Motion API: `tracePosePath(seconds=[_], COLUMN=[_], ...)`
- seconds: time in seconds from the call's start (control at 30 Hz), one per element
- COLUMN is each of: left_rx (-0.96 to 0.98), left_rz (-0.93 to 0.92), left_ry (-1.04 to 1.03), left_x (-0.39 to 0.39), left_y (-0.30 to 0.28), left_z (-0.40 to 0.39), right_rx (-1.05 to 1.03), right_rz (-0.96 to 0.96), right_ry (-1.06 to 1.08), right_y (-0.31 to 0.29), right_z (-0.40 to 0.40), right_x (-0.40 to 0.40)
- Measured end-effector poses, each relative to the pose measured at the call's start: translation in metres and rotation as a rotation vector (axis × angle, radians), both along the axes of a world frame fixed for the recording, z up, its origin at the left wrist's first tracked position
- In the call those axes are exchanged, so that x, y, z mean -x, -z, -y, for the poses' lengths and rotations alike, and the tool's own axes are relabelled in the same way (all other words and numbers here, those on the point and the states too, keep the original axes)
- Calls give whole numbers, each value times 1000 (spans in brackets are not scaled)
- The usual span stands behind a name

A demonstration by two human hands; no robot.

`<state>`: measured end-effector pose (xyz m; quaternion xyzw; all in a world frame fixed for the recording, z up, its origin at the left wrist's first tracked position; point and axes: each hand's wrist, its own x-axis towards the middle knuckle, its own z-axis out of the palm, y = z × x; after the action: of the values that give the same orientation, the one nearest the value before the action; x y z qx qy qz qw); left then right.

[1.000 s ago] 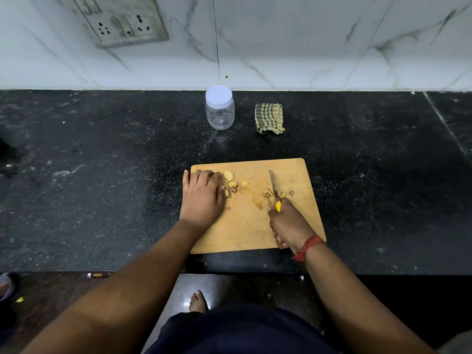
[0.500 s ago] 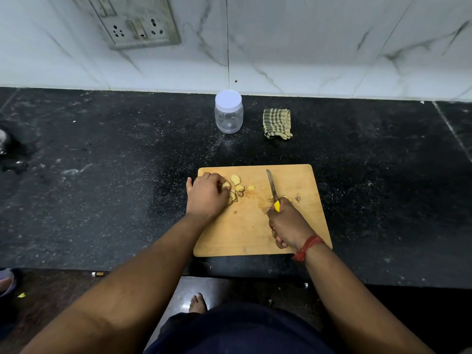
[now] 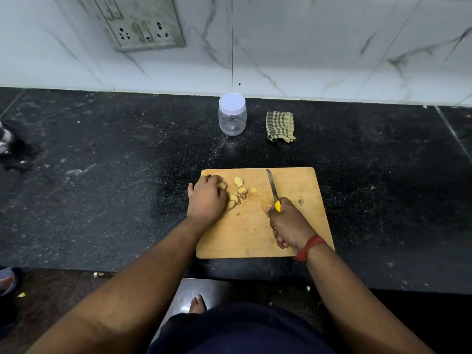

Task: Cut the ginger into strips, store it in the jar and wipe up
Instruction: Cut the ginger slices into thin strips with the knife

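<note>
**Ginger slicing, mid-task**

Left hand, fingers curled over ginger slices at far left of cutting board, likely gathering them for the blade. Right hand grips knife, tip pointing far. Jar lidded, cloth waiting near wall on worktop.

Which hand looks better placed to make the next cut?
The right hand: it already grips the knife, blade over the board. The left hand rests curled on the ginger.
</note>
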<state>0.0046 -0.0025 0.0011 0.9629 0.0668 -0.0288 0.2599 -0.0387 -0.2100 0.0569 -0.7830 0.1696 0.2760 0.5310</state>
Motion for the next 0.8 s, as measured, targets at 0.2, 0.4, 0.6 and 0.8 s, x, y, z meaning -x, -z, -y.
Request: tracePosePath(seconds=[0.2, 0.4, 0.6, 0.8], left_rx=[-83, -231, -160, -208], left_rz=[36, 64, 71, 148], left_ry=[34, 167, 209, 362], left_x=[6, 8, 14, 17], left_y=[6, 4, 5, 8], left_z=[-5, -5, -3, -9], right_rx=[-18, -23, -32, -39], right_rz=[-20, -16, -13, -19], right_ry=[12, 0, -7, -3], right_y=[1, 2, 3, 3], right_z=[-1, 0, 2, 2], right_x=[0, -2, -2, -2])
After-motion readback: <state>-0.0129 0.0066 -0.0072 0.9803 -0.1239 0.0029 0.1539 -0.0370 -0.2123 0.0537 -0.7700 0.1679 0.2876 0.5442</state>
